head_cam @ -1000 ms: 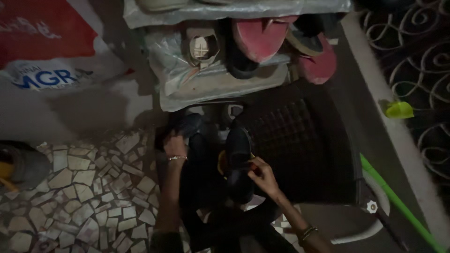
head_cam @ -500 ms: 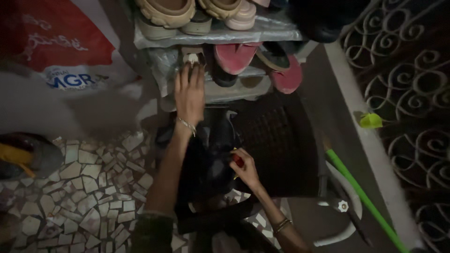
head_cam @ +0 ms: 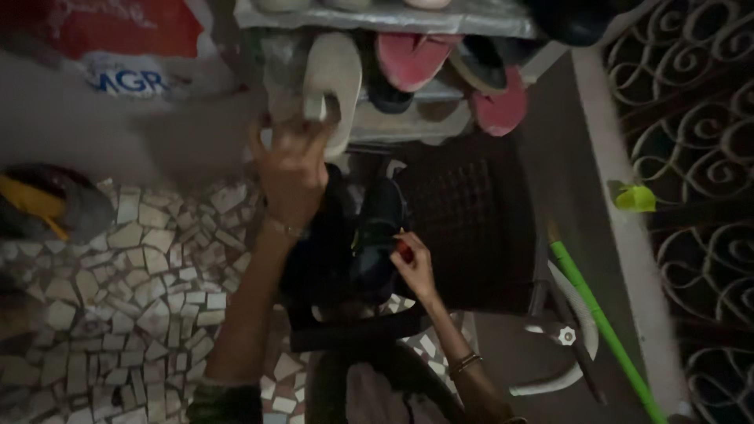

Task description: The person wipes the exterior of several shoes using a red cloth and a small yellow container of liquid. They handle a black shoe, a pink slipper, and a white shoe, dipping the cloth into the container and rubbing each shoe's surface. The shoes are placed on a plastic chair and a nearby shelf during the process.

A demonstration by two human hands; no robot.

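1. Left hand (head_cam: 292, 161): raised to the shoe rack (head_cam: 408, 118), fingers curled around the heel end of a pale sandal (head_cam: 330, 86), sole up, partly off the middle shelf.
2. Right hand (head_cam: 415, 267): lower down, fingers pinched on the edge of a dark shoe (head_cam: 375, 235); a small red spot shows at the fingertips, what it is I cannot tell.
3. Dark shoe sits in front of the rack, beside a dark lattice crate (head_cam: 471, 228).
4. Pink slippers (head_cam: 440, 67) lie on the shelf right of the sandal.
5. Green stick (head_cam: 601, 330) leans at far right; floor is mosaic tile (head_cam: 133, 298).
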